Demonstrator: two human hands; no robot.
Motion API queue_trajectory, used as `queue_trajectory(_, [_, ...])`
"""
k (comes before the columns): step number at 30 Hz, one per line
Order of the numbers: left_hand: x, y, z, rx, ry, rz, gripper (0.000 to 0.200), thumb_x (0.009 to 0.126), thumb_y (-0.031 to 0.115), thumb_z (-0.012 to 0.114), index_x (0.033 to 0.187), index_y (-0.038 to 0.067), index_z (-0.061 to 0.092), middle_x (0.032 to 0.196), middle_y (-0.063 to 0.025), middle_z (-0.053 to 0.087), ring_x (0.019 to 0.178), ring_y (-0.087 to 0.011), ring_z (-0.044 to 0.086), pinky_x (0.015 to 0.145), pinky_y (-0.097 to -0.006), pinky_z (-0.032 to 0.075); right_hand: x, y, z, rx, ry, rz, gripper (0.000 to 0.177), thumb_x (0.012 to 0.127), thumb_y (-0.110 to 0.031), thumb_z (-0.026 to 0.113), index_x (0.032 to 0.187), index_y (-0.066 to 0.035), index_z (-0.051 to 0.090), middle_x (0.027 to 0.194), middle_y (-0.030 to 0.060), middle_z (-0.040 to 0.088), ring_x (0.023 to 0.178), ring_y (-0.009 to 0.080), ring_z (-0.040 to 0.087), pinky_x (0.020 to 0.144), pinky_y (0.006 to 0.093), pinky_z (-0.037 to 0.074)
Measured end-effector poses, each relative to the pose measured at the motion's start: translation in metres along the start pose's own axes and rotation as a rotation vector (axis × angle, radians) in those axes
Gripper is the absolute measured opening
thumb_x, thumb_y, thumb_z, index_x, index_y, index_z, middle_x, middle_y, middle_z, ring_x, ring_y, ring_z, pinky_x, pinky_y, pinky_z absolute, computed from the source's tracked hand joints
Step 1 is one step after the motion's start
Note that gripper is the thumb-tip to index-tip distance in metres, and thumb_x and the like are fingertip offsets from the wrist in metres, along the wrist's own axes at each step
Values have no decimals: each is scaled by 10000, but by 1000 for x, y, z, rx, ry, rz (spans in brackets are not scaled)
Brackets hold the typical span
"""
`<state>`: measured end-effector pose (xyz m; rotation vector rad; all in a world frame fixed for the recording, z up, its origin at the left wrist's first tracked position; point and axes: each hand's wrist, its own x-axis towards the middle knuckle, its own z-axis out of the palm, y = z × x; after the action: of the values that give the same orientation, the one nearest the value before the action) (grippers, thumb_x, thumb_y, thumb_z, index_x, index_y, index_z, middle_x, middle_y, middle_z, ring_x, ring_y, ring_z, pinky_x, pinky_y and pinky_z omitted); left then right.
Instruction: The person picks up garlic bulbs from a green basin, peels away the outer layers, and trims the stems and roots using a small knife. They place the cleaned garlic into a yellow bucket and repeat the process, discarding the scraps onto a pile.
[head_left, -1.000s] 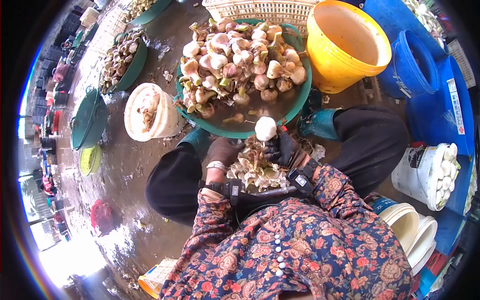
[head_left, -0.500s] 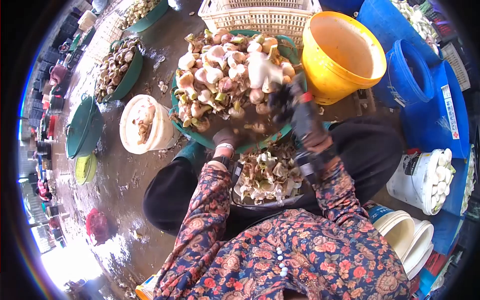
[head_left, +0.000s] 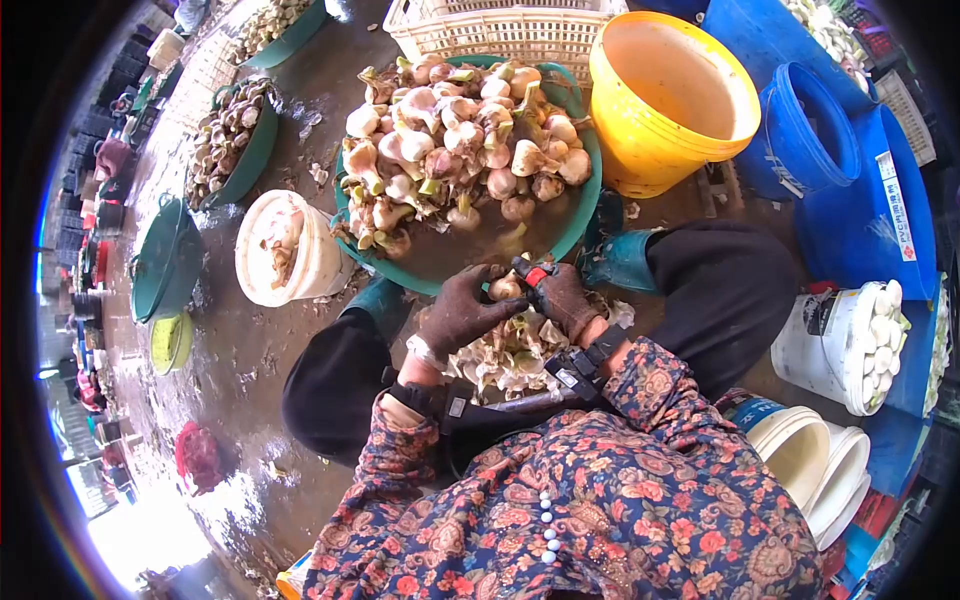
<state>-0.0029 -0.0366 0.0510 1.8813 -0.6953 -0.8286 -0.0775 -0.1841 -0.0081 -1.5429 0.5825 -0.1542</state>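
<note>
Fingers of the left hand [head_left: 462,314] grasp a bulb [head_left: 506,288], likely steadying it beside the tool [head_left: 537,276] clenched in the right hand [head_left: 566,300], the basin [head_left: 586,205] handily near at twelve o'clock.

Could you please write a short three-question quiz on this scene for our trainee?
1. In the picture, the yellow bucket is (a) left of, (b) right of or (c) inside the green basin?
2. True or false: both the left hand and the right hand are gloved.
3. Fill the gap: between the two hands is a ____.

Key: 1: b. 2: True. 3: garlic bulb.
</note>
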Motion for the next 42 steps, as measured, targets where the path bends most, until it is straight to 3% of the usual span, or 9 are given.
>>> queue_trajectory(7, [-15, -2, 6, -193, 94, -72, 479, 743, 142, 728, 1129, -59, 528, 1016, -85, 606, 878, -125, 576, 773, -265, 481, -18, -3, -4, -64, -107, 51, 288, 898, -258, 529, 781, -6, 605, 636, 16, 575, 538, 111, 486, 494, 287, 398])
queue_trajectory(13, [-22, -10, 20, -667, 150, -1, 461, 746, 78, 712, 1140, -46, 506, 1059, -95, 590, 932, -143, 575, 841, -271, 466, -24, -33, -14, 694, -424, 841, 330, 913, -383, 465, 937, -75, 583, 629, 25, 563, 480, 132, 514, 424, 253, 420])
queue_trajectory(18, [-16, -26, 25, -94, 197, 88, 528, 755, 89, 715, 1203, -20, 456, 1119, -87, 562, 998, -143, 538, 883, -292, 438, -19, 6, -11, 477, -420, 309, 346, 859, -340, 598, 1081, -76, 576, 794, 29, 626, 668, 84, 542, 575, 243, 433])
queue_trajectory(21, [-15, -15, 20, 298, 494, 263, 477, 757, 91, 714, 1175, -12, 508, 1088, -78, 595, 951, -123, 552, 861, -277, 444, -15, -11, -12, 213, -347, 483, 302, 809, -245, 670, 1008, -27, 611, 852, 27, 629, 733, 87, 538, 634, 242, 437])
queue_trajectory(23, [-14, -26, 16, -170, 28, -42, 322, 771, 85, 699, 1060, -16, 598, 969, -60, 648, 849, -103, 570, 797, -264, 461, -12, 6, -7, 170, -349, 350, 293, 781, -230, 693, 956, -2, 635, 882, 28, 625, 777, 93, 544, 699, 261, 453])
queue_trajectory(33, [-22, -45, 4, -749, 120, -388, 269, 829, 68, 603, 1085, -13, 580, 878, -76, 647, 735, -177, 614, 637, -273, 482, -10, 5, -11, 331, -595, 16, 498, 739, -4, 653, 1206, -4, 481, 1119, 63, 573, 980, 145, 561, 872, 280, 455])
queue_trajectory(35, [-25, -49, 7, 385, 248, 348, 391, 796, 9, 594, 1177, -31, 515, 953, -149, 638, 834, -298, 624, 716, -319, 493, -14, -3, -7, 473, -563, 100, 488, 750, 25, 627, 1213, -10, 476, 1129, 66, 565, 1010, 137, 551, 876, 280, 460])
queue_trajectory(40, [-22, -43, 12, -111, 292, 289, 406, 796, 8, 590, 1192, -23, 505, 958, -144, 637, 842, -283, 623, 729, -309, 487, -20, -4, 3, 708, -403, 278, 381, 823, -78, 584, 1190, -25, 496, 1089, 97, 585, 964, 197, 591, 792, 334, 519])
queue_trajectory(42, [-25, -40, 9, -744, 215, -168, 254, 836, 61, 589, 1077, -18, 580, 901, -62, 640, 779, -139, 597, 680, -249, 469, -17, 0, -2, 856, -436, 372, 347, 838, -145, 565, 1156, -16, 516, 1049, 104, 602, 929, 210, 605, 767, 344, 525])
